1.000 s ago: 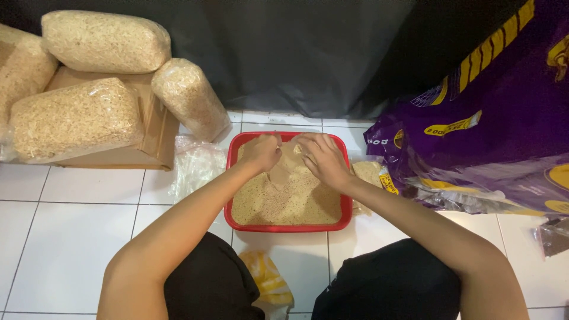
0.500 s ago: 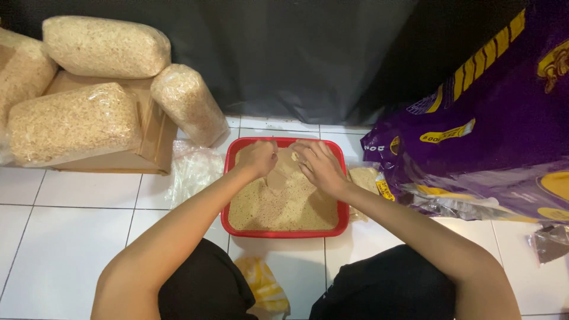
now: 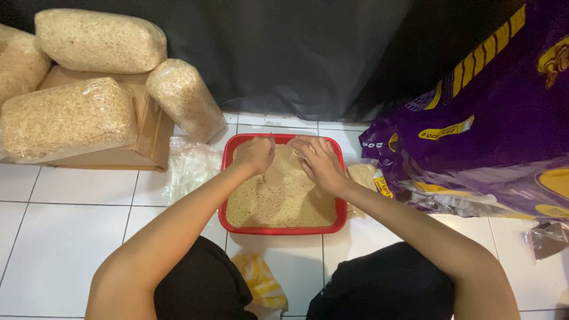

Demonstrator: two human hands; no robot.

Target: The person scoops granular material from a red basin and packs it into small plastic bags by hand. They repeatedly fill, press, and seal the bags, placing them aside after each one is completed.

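A red plastic tray [image 3: 281,228] full of pale grain sits on the white tiled floor in front of me. My left hand [image 3: 256,154] and my right hand [image 3: 318,159] are at the tray's far end. Between them they hold a clear plastic bag [image 3: 283,172] with grain in it, which lies over the grain in the tray. Each hand pinches one side of the bag's top. Whether the bag's mouth is open is hidden by my fingers.
Several filled clear bags of grain [image 3: 65,118] lie on a cardboard box [image 3: 148,127] at left. Empty clear bags [image 3: 189,166] lie beside the tray. A big purple sack [image 3: 492,124] leans at right; a small yellow packet [image 3: 259,281] lies between my knees.
Both hands have stayed on the bag at the tray's far end, shifting only slightly. The view has drifted a little.
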